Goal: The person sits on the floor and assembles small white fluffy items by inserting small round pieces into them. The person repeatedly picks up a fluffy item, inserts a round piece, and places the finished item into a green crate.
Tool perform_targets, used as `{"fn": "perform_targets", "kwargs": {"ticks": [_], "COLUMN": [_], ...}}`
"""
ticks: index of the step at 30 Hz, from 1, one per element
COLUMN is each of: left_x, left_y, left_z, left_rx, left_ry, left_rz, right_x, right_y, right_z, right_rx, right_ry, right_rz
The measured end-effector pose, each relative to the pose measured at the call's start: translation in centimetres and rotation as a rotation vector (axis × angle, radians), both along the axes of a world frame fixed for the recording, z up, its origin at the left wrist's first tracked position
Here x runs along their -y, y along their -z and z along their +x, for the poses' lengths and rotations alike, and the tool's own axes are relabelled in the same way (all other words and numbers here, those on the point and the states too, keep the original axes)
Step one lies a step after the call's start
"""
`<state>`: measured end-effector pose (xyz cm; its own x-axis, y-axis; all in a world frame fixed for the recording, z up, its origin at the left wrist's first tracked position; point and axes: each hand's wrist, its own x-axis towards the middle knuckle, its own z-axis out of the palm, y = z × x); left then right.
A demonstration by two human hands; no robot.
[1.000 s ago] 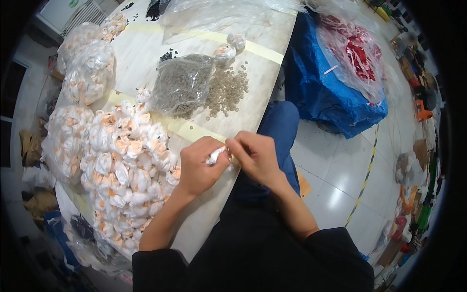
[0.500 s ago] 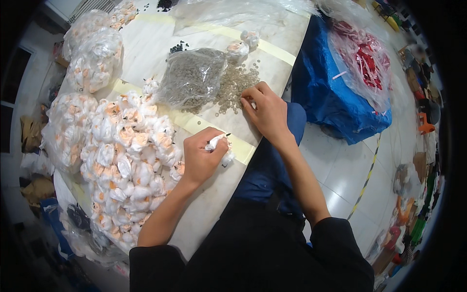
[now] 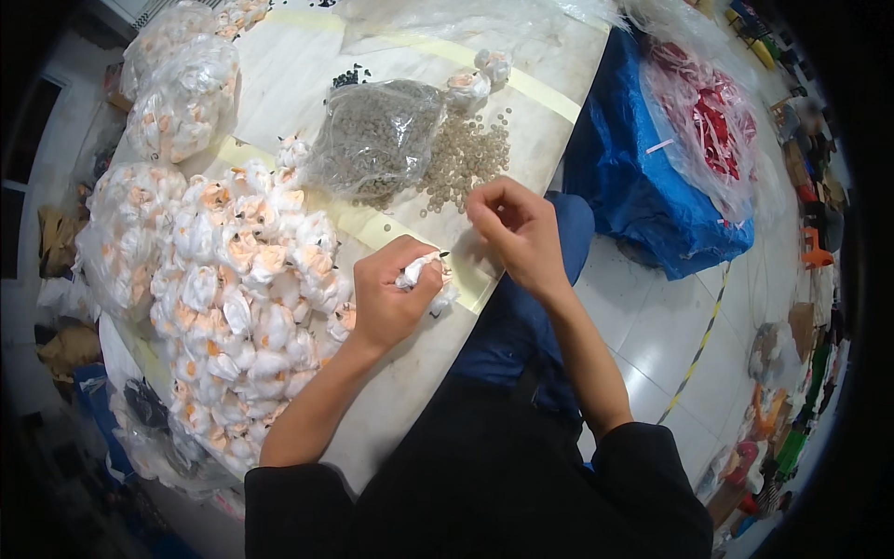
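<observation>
My left hand (image 3: pixel 396 293), closed, grips a white artificial flower head (image 3: pixel 419 270) with a dark pointed tip sticking up from it. My right hand (image 3: pixel 523 233) hovers just to the right, over the table edge. Its thumb and forefinger are pinched together; anything between them is too small to make out. Beyond my hands lie scattered small greyish-brown round pieces (image 3: pixel 475 149), beside a clear plastic bag (image 3: pixel 377 130) full of the same. To the left of my left hand spreads a heap of white and peach flower heads (image 3: pixel 251 298).
Bagged flower heads (image 3: pixel 186 102) line the table's left side. Two loose flower heads (image 3: pixel 468 87) and small black pieces (image 3: pixel 349 76) lie farther back. Right of the table stands a blue sack (image 3: pixel 619 186) with red material in clear plastic (image 3: pixel 712 121). Pale tape strips (image 3: pixel 535 96) cross the table (image 3: pixel 396 410).
My right hand has drawn back from the edge of the scattered round pieces toward me and slightly right. My left hand keeps its grip on the flower head. The whole view has shifted a little.
</observation>
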<state>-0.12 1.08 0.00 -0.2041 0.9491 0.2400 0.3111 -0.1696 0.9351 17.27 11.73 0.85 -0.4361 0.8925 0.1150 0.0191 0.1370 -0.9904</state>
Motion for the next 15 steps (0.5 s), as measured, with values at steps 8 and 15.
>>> {"fn": "perform_targets", "kwargs": {"ticks": [8, 15], "left_x": [0.3, 0.2], "left_y": [-0.5, -0.3], "left_z": [0.3, 0.3], "left_rx": [0.01, -0.023], "left_ry": [0.031, 0.047], "left_rz": [0.002, 0.022], "right_x": [2.9, 3.6], "right_y": [-1.4, -1.2], "right_z": [1.0, 0.9], "right_rx": [-0.288, -0.164], "right_ry": [-0.28, -0.2], "right_rz": [-0.417, -0.301]}}
